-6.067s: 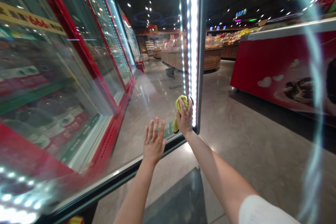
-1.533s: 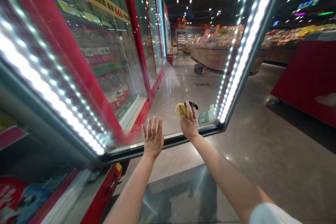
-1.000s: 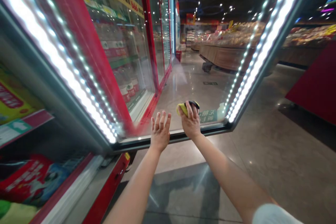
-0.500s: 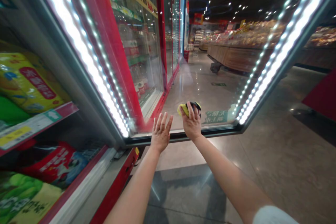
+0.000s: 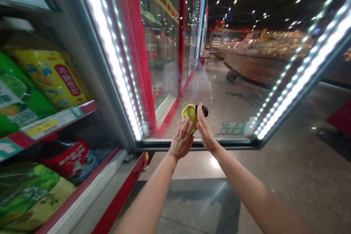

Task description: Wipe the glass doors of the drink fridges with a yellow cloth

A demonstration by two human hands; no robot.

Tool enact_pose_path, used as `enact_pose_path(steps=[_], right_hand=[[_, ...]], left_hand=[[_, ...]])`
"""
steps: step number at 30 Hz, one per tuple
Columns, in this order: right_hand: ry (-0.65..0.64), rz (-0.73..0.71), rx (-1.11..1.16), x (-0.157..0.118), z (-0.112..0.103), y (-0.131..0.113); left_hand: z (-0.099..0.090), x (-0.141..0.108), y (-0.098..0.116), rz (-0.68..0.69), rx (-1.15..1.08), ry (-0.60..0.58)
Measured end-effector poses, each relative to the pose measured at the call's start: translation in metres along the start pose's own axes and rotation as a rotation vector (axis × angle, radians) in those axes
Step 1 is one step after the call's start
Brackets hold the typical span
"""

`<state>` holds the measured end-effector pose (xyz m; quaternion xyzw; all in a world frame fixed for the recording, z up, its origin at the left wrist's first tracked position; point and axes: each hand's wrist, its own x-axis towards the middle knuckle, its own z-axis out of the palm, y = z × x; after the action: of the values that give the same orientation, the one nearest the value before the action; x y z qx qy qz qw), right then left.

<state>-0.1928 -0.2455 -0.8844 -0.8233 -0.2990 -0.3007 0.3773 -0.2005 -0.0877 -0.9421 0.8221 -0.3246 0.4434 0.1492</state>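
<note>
A yellow and black cloth (image 5: 189,112) is bunched between my two hands, just above the lower frame of a glass cooler door (image 5: 233,145). My left hand (image 5: 182,136) is closed on its near left part, with the fingers together. My right hand (image 5: 205,128) holds it from the right, palm turned inward and fingers pointing up. The dark part of the cloth shows beyond the right fingertips. Both thumbs are mostly hidden, and I cannot tell if the cloth touches the glass. The door stands open, with bright light strips down both sides.
Left of me, cooler shelves (image 5: 82,111) hold yellow and green drink packs (image 5: 61,76) and red-labelled bottles (image 5: 72,159). Red-framed cooler doors (image 5: 182,36) run ahead beyond the glass. A wooden display stand (image 5: 255,66) is at the right, on a shiny floor (image 5: 296,182).
My left hand has moved right and taken hold of the cloth. My right hand has turned inward, and more of the yellow side shows. The view has swung slightly left.
</note>
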Motion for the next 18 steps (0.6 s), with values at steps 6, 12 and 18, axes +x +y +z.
enact_pose_path(steps=[6, 12, 18], right_hand=[[0.021, 0.103, 0.203, -0.004, -0.04, 0.004], [0.072, -0.165, -0.478, -0.03, -0.073, 0.035], [-0.06, -0.099, -0.874, -0.055, -0.062, 0.067]], left_hand=[[0.038, 0.033, 0.024, -0.163, 0.137, 0.036], [0.052, 0.057, 0.025, -0.196, 0.237, 0.086], [0.054, 0.028, 0.027, 0.094, 0.315, 0.126]])
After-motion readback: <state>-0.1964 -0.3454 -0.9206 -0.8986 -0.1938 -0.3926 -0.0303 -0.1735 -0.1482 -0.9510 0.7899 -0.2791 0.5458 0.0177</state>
